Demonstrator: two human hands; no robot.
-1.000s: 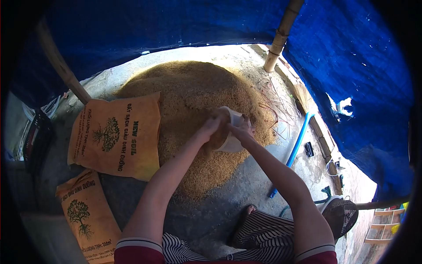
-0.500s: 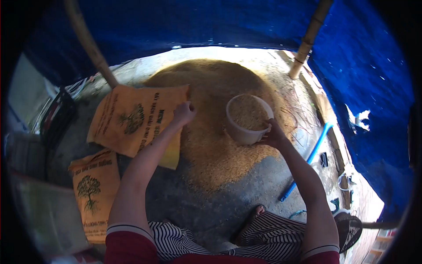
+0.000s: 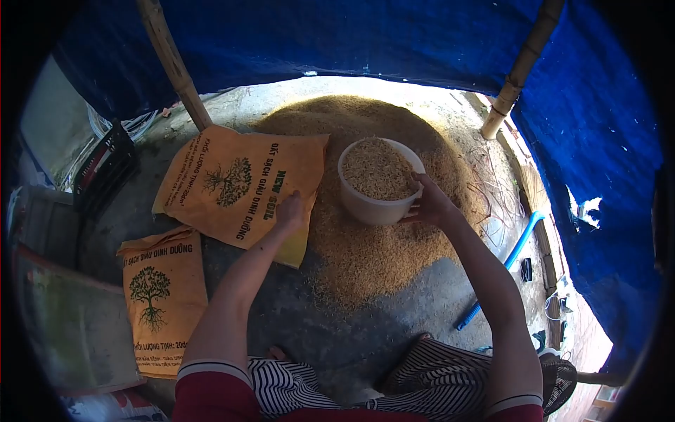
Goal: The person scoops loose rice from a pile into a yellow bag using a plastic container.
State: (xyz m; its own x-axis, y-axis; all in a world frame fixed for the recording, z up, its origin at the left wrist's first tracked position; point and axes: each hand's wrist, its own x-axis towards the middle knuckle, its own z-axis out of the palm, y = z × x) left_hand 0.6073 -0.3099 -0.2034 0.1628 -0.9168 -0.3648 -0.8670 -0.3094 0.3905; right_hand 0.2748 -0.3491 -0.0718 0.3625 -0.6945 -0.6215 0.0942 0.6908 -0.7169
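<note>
My right hand [image 3: 426,202] grips the rim and side of a white bucket [image 3: 374,211], which is full of light brown husks and hangs over a large heap of the same husks [image 3: 365,271]. To the left, my left hand [image 3: 292,209] is over the right part of an orange printed sack [image 3: 193,172] that lies beside the heap. Its fingers are curled, and whether they pinch the sack is hard to make out. A second orange sack [image 3: 165,302] lies nearer to me at the left.
A blue tube [image 3: 506,267] lies on the floor at the right. Bamboo poles [image 3: 176,63] stand before a blue tarp [image 3: 337,39]. At the left are a dark crate [image 3: 105,165] and a large translucent container [image 3: 74,323]. A dark basket [image 3: 557,383] is near my right side.
The bucket in my right hand has shifted left and up in view, closer to the sack. My left hand has come down over the sack's printed face. The camera view has shifted slightly.
</note>
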